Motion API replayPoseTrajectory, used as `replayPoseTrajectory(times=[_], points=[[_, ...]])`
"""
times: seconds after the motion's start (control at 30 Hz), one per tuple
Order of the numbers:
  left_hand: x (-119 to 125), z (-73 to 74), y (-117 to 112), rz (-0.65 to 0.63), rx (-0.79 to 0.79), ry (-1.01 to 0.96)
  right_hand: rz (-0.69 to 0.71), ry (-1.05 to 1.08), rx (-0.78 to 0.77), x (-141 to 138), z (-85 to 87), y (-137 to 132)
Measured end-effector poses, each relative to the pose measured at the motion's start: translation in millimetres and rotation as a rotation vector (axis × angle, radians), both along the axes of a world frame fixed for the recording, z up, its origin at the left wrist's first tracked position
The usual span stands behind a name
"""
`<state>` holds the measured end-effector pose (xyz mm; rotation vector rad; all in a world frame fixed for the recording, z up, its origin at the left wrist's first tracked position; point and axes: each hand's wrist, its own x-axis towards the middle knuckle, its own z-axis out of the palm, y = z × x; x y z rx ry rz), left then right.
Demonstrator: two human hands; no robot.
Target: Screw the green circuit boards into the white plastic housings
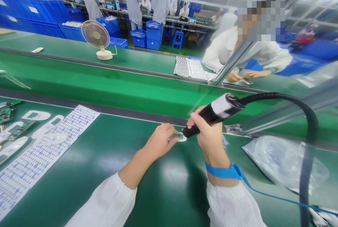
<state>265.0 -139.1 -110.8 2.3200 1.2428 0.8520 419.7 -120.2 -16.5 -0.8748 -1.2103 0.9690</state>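
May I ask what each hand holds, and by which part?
The right hand grips a black cylindrical corded tool around its lower half; the left hand holds a small green and white piece by its left end.

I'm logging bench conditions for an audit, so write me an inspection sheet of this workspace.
Surface: green tabletop, glossy, with light reflections.
Work items: small white-and-green part under the tip of a black handheld tool; contact unclear.
Clutter: printed strip, white plastic pieces and circuit boards at left; clear plastic bag at right.
Grips: left hand at the part, pinch unclear; right hand wrapped around the tool.
Cables: black cable arcs from the tool's rear; blue cord runs from the right wristband.
Surroundings: fan, blue bins, co-worker opposite.
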Motion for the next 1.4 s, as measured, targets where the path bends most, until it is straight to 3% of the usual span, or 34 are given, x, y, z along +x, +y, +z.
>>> replayPoseTrajectory(times=[0.57,0.87,0.97,1.1,1.17,1.23,1.3,1.4], points=[[0.3,-3.0,-0.2,-0.011,-0.052,-0.039,0.127,-0.063,-0.039,8.9,-8.5,3.6],[-0.2,3.9,-2.3,0.008,-0.099,-0.005,0.147,0.000,-0.104,10.5,-9.9,6.2],[-1.0,2.5,-7.0,0.019,-0.086,-0.017,-0.035,0.106,-0.025,18.7,-12.8,9.8],[-1.9,-2.3,-4.2,0.049,-0.062,-0.021,-0.688,0.207,0.180,44.0,-14.4,18.7],[1.5,-1.2,13.0,0.064,-0.033,-0.017,-0.851,0.268,0.124,57.3,-15.0,22.8],[11.5,3.8,44.9,0.066,0.006,-0.006,-0.897,0.361,-0.014,67.0,-15.8,26.1],[29.3,11.0,88.1,0.071,0.030,0.016,-0.917,0.452,-0.111,72.5,-16.8,28.8],[65.8,18.0,155.5,0.095,0.035,0.052,-0.932,0.531,-0.127,76.4,-17.6,32.1]])
